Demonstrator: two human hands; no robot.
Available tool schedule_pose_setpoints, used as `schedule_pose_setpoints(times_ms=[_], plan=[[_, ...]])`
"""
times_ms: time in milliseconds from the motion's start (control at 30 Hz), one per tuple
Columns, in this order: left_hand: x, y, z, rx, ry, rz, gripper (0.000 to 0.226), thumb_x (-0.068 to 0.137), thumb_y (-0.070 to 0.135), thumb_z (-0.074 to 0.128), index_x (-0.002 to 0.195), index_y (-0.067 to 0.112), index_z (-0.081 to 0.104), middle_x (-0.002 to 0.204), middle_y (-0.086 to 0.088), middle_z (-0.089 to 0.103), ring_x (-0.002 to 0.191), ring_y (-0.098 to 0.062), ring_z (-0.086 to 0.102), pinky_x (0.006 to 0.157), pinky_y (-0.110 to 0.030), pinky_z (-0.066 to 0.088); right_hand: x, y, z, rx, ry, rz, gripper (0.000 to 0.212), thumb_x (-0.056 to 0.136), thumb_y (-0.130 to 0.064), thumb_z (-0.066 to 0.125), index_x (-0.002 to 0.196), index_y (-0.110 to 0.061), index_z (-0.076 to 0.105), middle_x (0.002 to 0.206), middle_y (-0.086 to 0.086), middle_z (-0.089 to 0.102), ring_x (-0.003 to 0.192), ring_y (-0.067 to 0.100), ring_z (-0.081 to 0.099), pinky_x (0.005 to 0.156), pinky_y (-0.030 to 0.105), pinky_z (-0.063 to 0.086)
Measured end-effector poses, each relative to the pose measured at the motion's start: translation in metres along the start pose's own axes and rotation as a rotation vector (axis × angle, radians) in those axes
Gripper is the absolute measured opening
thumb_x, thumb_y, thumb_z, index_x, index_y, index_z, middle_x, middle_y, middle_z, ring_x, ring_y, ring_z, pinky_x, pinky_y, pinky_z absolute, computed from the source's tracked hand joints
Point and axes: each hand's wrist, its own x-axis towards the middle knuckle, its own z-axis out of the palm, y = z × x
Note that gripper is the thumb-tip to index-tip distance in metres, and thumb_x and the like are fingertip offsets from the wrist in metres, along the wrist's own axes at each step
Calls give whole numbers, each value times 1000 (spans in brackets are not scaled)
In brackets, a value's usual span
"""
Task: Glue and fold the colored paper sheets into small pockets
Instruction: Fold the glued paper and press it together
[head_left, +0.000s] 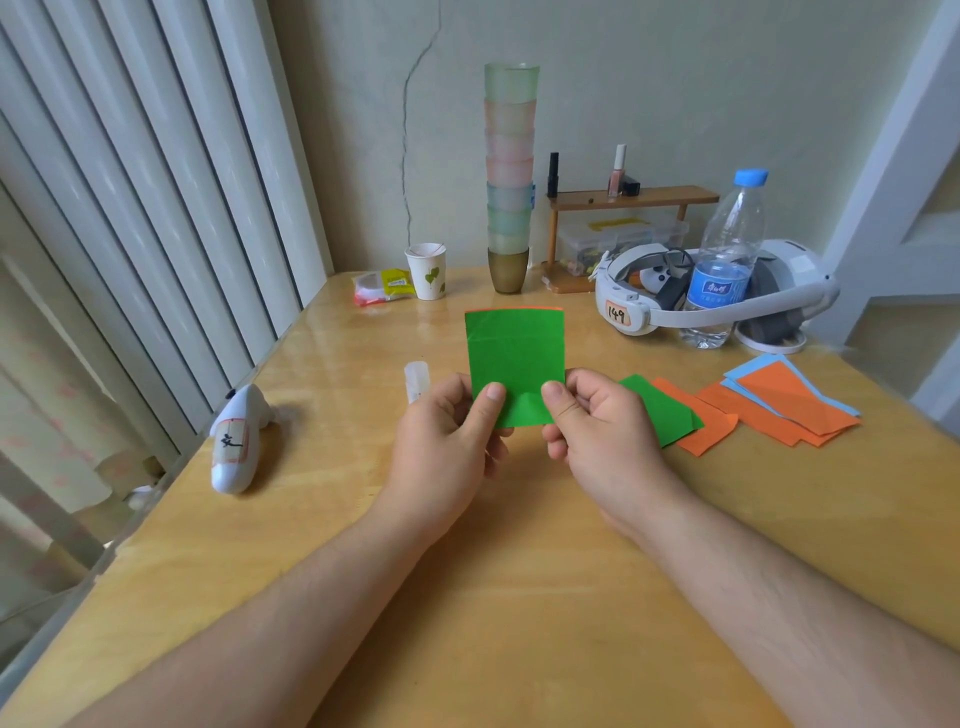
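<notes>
I hold a green paper sheet (514, 353) upright above the middle of the wooden table (519, 597); a thin orange edge shows along its top. My left hand (447, 436) pinches its lower left corner with thumb in front. My right hand (597, 426) pinches its lower right part the same way. A white glue stick (417, 379) lies just left of the sheet, partly hidden by my left hand. To the right lie a green folded piece (660, 410), orange pieces (711, 426) and a pile of orange and blue sheets (779, 395).
A white controller (234, 441) lies near the left table edge. At the back stand a tall stack of cups (510, 176), a paper cup (427, 270), a snack packet (382, 286), a small wooden shelf (628, 200), a white headset (717, 291) and a water bottle (724, 260).
</notes>
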Motion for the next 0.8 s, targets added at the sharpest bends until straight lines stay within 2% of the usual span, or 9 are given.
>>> schedule_pose_setpoints(times_ms=[100,233,300,467,567,700,767,800], plan=[[-1,2,1,-69,9,-24,14,106,19,59,99,8,62,67,-4,67,54,-20,57,49,-36,49,5,-2,0,17,7,32,19,106,-19,60,96,-10,73,75,4,66,62,10,56,58,27,49],[-1,2,2,-118,38,-73,18,103,21,63,95,7,56,68,-7,68,53,-22,56,48,-34,46,23,-8,-5,14,39,54,16,106,-18,62,98,-9,72,67,-1,63,58,8,54,52,20,47],[-1,0,2,-99,35,-68,23,103,23,65,90,7,53,68,-9,68,52,-23,56,48,-36,45,36,-8,-4,1,43,80,16,106,-19,62,101,-7,72,67,0,62,56,7,54,51,18,46],[-3,-8,3,15,-6,-24,28,102,27,66,85,12,49,58,-7,63,46,-23,50,50,-33,41,77,-7,32,-50,8,113,16,106,-22,61,95,-16,71,70,-1,68,56,9,56,54,22,48],[-5,-8,2,62,-18,9,28,102,27,66,83,13,50,54,-4,60,46,-21,48,51,-31,39,98,-7,59,-156,-41,96,22,103,-26,62,84,-20,72,69,-4,73,50,9,55,57,25,49],[-5,-11,1,60,-17,41,22,101,23,67,85,18,53,59,-4,59,51,-20,49,53,-34,41,114,7,65,-384,4,65,21,99,-30,68,84,-17,73,69,-4,75,43,-3,58,56,24,49],[-3,-13,2,86,-35,51,14,100,21,68,89,21,58,67,2,60,59,-18,53,59,-40,48,115,13,59,-497,4,56,20,98,-32,69,85,-17,73,70,-6,75,47,-5,60,64,28,53],[-2,-14,2,105,-48,52,12,99,21,68,91,24,60,70,6,60,63,-17,54,64,-43,51,115,16,55,-561,-10,54,19,98,-33,68,89,-17,74,75,-7,75,55,-3,63,69,29,53]])
